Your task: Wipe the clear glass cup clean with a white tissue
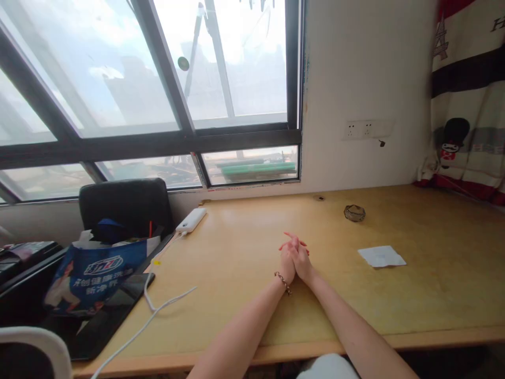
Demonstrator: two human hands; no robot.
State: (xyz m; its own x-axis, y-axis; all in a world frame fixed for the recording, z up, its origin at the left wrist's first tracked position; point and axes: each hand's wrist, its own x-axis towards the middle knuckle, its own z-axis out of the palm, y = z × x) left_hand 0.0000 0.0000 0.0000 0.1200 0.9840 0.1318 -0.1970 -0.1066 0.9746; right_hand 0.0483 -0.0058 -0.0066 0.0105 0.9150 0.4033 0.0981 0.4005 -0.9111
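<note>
Bare forearms reach out from the near edge, and the left hand [287,263] and right hand [302,260] meet in the middle of the tabletop [244,316], fingers interlaced and folded shut on each other. Neither grip holds any object; the clasped hands rest on the wood itself. A beaded bracelet [283,282] circles the left wrist.

As for progress, nothing looks handled: no object is lifted or gripped, and everything lies apart from the hands.

Pale yellow wood with a smooth, faintly glossy finish makes up the tabletop. At the near left a white cable [158,310] snakes loosely across it, soft and rubbery in its curves, running back to a white power bank [191,220], a rounded plastic slab near the window. A dark tablet [106,321] lies flat at the left edge, its glassy face partly under a blue printed bag [94,279] of crinkled plastic, which leans against a black padded chair [126,202].

To the right of the hands, well apart, a thin white paper sheet [381,256] lies flat with slightly uneven corners. Farther back sits a small round glass ashtray [354,212], translucent and facetted. Beyond it, a white wall socket [359,129], a striped fabric curtain [467,100] and the dark metal window frame [158,142].
</note>
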